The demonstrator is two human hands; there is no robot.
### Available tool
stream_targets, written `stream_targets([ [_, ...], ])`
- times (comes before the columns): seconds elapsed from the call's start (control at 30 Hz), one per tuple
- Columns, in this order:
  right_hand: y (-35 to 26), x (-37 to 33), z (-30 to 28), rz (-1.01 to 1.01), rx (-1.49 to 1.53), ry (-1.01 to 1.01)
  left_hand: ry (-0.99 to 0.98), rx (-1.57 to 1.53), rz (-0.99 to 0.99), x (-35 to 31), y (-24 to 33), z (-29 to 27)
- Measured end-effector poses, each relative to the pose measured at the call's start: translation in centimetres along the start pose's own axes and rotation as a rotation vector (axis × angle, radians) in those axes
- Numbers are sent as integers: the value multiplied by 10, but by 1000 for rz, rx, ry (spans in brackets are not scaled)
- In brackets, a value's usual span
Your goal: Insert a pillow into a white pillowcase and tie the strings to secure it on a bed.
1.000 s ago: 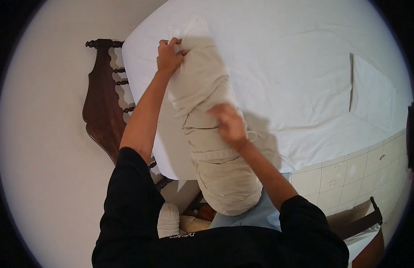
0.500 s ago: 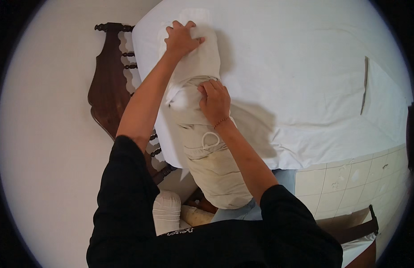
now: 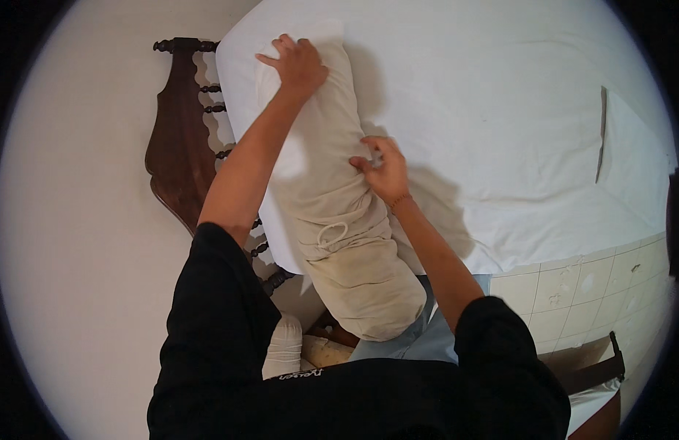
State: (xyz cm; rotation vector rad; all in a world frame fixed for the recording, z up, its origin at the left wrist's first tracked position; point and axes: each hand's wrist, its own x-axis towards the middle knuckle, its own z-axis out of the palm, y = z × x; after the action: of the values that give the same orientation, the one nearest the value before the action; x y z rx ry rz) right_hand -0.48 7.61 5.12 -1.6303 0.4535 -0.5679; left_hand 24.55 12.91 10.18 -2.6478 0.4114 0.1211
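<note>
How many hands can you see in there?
2. The left hand is near the far end of the beige bundle; the right hand is by its right edge. No others show.

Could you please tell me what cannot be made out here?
In the head view:
Left hand: palm hidden by its own back.
Beige fabric bundle: contents hidden by its cloth.
Dark wooden headboard: partly hidden by the left forearm and black sleeve.
White-sheeted bed: far side cut off by the upper edge.
</note>
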Motion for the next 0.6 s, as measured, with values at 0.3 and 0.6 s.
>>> stream_targets([
  [0.3, -33, -115, -26, 297, 66, -407, 27, -339, -29, -23, -33, 16],
  [0.6, -43, -108, -46, 428, 121, -451, -34, -1731, -828, -165, -184, 121],
])
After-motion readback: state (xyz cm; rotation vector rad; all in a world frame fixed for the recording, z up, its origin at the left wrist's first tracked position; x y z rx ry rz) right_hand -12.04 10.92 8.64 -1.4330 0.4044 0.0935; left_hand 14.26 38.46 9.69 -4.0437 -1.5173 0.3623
